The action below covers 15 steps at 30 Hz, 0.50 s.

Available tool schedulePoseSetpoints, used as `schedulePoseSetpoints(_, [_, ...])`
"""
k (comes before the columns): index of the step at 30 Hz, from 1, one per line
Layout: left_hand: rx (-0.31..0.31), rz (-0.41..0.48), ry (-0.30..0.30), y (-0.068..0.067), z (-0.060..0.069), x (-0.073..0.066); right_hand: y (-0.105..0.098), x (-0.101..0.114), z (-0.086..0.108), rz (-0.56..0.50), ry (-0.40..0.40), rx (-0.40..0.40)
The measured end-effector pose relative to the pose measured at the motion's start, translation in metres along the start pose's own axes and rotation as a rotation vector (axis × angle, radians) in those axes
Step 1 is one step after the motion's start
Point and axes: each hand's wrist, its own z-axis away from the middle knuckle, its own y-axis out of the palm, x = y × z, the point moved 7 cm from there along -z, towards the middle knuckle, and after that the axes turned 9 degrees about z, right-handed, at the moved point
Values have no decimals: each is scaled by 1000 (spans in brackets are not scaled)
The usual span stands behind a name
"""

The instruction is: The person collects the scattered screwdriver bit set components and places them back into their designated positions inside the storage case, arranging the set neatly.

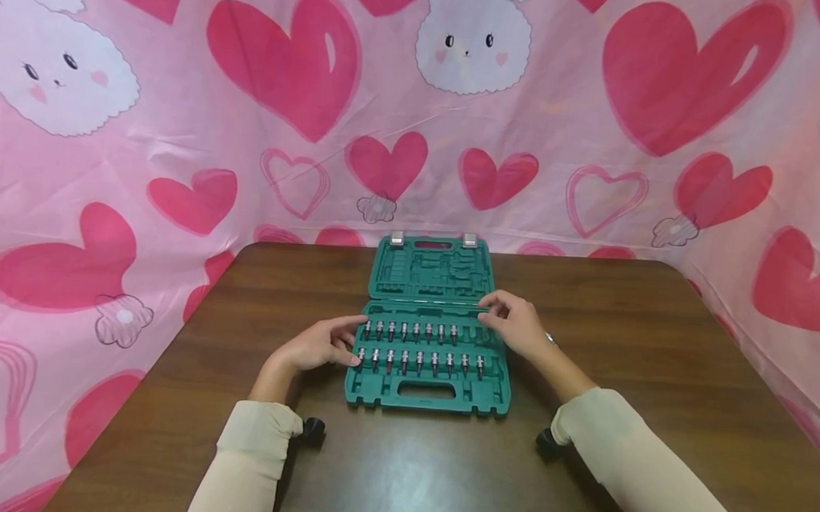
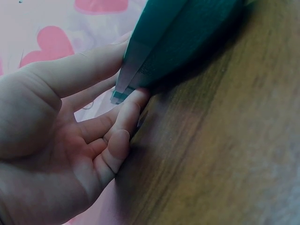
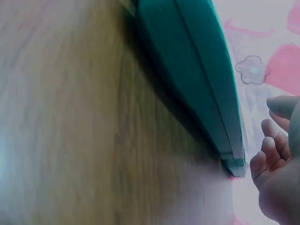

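A green plastic socket case (image 1: 426,402) lies unfolded on the table. Two rows of silver bit sockets (image 1: 419,360) fill its near half, and slots without sockets show at the upper row's right end. My left hand (image 1: 315,344) holds the case's left side; in the left wrist view the thumb (image 2: 84,70) lies along the rim and curled fingers touch the side below. Over the case's upper right part hovers my right hand (image 1: 514,325), thumb and forefinger apart, nothing visible between them. From the right wrist view, its fingers (image 3: 272,152) are loosely bent beside the case.
The case's lid (image 1: 431,270) leans back behind the sockets, with two metal latches (image 1: 469,241) on its far edge. Under everything is a brown wooden table (image 1: 623,354). A pink cloth (image 1: 442,121) with hearts and rabbits hangs behind the table and along its sides.
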Motion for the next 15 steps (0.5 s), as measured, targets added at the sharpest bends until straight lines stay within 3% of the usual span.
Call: schedulePoseSetpoints(15, [-4, -2, 4, 0, -1, 1, -10, -18, 6, 79, 3, 104])
